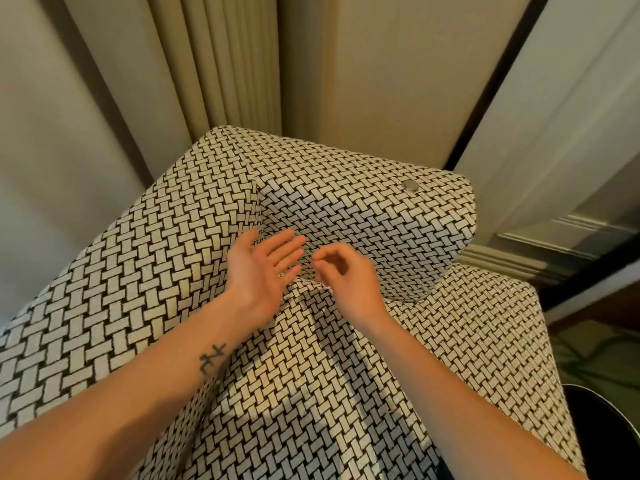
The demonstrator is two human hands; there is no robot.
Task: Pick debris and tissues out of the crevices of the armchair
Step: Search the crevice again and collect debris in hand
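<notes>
No legible text or numbers; dark tattoo glyphs (213,358) on forearm behind left hand (263,268), unreadable.

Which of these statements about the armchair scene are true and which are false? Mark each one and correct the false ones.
1. The left hand is held open with straight fingers, its palm showing. True.
2. The right hand lies flat with its fingers spread. False: its fingers are curled, over the seam between seat and back.
3. The armchair is covered in plain red fabric. False: the fabric has a woven pattern of cream and dark.
4. A small round button sits on the chair's back. True.
5. A large tissue lies spread on the seat. False: no tissue is visible.
</notes>
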